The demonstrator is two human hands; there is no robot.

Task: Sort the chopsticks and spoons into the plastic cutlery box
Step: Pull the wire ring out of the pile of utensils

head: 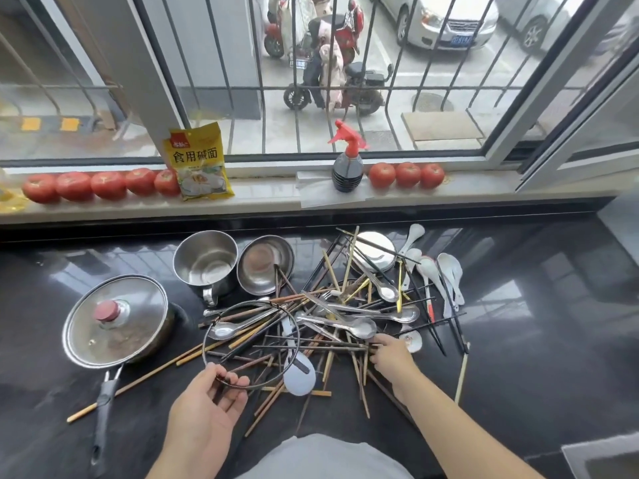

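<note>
- Head view: a tangled heap of chopsticks (349, 361) and metal spoons (345, 323) lies on the dark counter (518, 323), with white ceramic spoons (449, 274) along its right edge.
- The left hand (207, 406) pinches the near rim of a wire ring (250, 344) that lies over the heap; the fingers curl round the wire.
- The right hand (390, 357) rests on the heap's right side, fingers bent onto a bundle of chopsticks; whether they have truly closed on any cannot be told.
- No plastic cutlery box is in view, so sorting appears not yet begun.
- To do this well, the person would likely lift the ring clear first, since chopsticks pass through it, then gather chopsticks aligned the same way.
- A lidded pan (116, 319), a steel mug (205, 261) and a steel bowl (264, 264) stand to the left.
</note>
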